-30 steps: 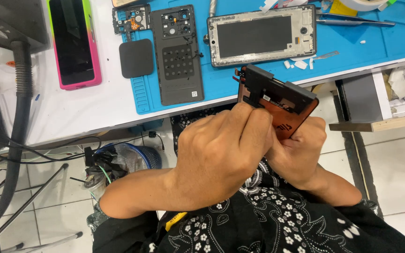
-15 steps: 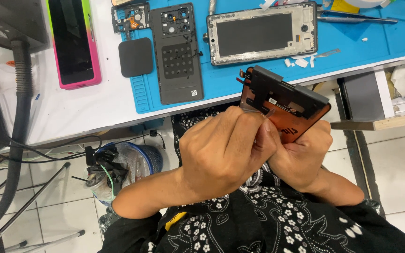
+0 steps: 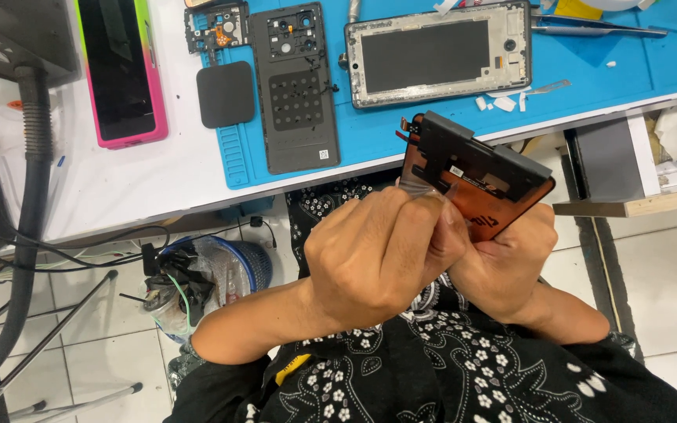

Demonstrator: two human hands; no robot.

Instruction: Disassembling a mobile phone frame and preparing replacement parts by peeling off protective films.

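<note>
Both hands hold a phone screen panel [image 3: 479, 184] with a copper-brown back and black frame parts, raised over my lap just below the table edge. My right hand [image 3: 511, 266] grips its lower right side from beneath. My left hand [image 3: 378, 251] covers the panel's lower left end, its fingertips pinching a thin clear film or strip at that end. On the blue work mat [image 3: 636, 63] lie a silver phone mid-frame [image 3: 436, 55], a black back cover [image 3: 295, 90] and a small black square pad [image 3: 226, 94].
A phone in a pink and green case [image 3: 119, 70] lies on the white table [image 3: 174, 176] left of the mat. Tweezers [image 3: 597, 30] rest at the mat's top right. A bin [image 3: 205, 274] with cables and a black hose [image 3: 25, 235] stand below left. A drawer [image 3: 628, 164] sits at right.
The panel and both hands have drifted a little to the right and up. My left fingers have shifted along the panel's lower left end, still pinching there.
</note>
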